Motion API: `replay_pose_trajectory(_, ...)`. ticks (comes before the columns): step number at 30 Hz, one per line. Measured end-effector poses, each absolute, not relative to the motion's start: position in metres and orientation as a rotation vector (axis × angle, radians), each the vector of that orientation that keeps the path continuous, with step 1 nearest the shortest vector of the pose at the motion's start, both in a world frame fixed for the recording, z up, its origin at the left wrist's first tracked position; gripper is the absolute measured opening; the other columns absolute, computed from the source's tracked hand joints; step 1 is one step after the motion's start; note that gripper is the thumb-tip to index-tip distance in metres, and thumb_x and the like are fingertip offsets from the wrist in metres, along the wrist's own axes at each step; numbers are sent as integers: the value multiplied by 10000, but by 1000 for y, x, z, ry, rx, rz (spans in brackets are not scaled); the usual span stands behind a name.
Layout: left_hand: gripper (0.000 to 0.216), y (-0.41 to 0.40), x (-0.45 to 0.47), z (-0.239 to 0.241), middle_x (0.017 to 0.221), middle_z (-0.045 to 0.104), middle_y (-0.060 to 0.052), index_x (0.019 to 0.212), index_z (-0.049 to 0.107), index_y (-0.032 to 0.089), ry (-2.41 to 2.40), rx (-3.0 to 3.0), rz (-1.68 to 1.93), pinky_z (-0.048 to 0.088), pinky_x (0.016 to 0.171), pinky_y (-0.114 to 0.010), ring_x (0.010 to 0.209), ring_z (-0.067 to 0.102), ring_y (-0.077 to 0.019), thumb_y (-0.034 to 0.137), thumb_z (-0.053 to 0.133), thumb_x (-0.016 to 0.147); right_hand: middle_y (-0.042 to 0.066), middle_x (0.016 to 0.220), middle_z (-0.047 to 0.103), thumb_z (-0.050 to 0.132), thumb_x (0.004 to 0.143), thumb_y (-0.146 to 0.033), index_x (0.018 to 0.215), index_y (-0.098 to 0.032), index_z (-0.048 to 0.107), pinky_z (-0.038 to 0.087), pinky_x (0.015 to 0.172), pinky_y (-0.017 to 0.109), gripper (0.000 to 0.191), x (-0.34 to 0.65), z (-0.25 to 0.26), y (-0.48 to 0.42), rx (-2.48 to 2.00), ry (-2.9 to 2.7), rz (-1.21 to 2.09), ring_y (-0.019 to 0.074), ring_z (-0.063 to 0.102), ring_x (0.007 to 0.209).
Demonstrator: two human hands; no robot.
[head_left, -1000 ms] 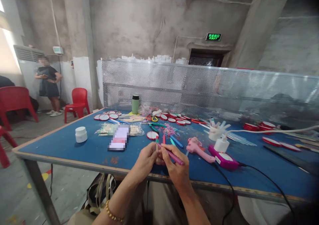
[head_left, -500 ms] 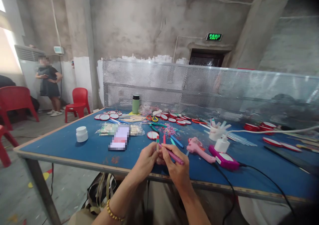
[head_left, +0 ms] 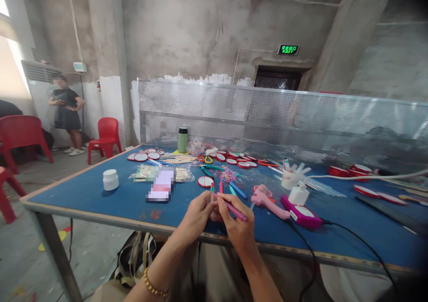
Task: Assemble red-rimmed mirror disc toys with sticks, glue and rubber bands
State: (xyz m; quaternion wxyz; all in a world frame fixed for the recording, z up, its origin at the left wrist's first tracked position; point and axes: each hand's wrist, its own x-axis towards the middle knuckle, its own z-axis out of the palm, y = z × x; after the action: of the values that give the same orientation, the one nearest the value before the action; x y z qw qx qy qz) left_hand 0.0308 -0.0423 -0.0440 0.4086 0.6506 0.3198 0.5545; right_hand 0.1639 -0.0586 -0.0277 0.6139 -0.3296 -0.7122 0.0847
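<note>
Near the table's front edge, my left hand (head_left: 198, 213) is closed around a small flat stick (head_left: 212, 188), upright, with red and green colouring at its upper end. My right hand (head_left: 240, 224) grips a purple marker pen (head_left: 236, 211) like a writing tool, its tip at the stick. My fingers hide the lower part of the stick. Just beyond my hands lie a red pen (head_left: 221, 186), a blue pen (head_left: 237, 190) and a green pen (head_left: 232, 190). A round, red-rimmed white disc (head_left: 205, 182) lies behind the stick.
A pink glue gun (head_left: 272, 204) and a magenta device (head_left: 305, 216) with cords lie right. A phone (head_left: 161, 186), white jar (head_left: 110, 180) and green bottle (head_left: 182, 140) stand or lie left. Perforated metal panels (head_left: 200, 105) border the back. A person (head_left: 68, 110) stands far left.
The view has shifted very slightly. Both hands keep the same hold, and the marker tip stays at the stick.
</note>
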Motion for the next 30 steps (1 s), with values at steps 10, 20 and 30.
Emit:
replay_pose_trajectory(10,271,-44,32,-42,696,544,17,778,532,173,782,1590,1392,401,585,-208,617,460,-112,417,550,896,32,843,748,586,911,-268,934,-215,718,576,698,259,144,164,-28,-59,-764,-1636,185,173,712,732)
replay_pose_trajectory(20,263,-43,31,-42,674,521,24,751,517,176,829,1652,1407,389,599,-211,629,449,-118,392,538,900,22,838,744,586,910,-238,923,-212,707,556,703,245,125,164,-29,-59,-757,-1629,194,163,705,731)
replay_pose_trajectory(30,264,-43,31,-42,663,542,23,760,512,177,812,1654,1381,406,602,-215,617,481,-119,390,514,916,38,871,749,586,918,-242,924,-202,705,551,707,237,125,164,-29,-57,-761,-1618,189,152,698,729)
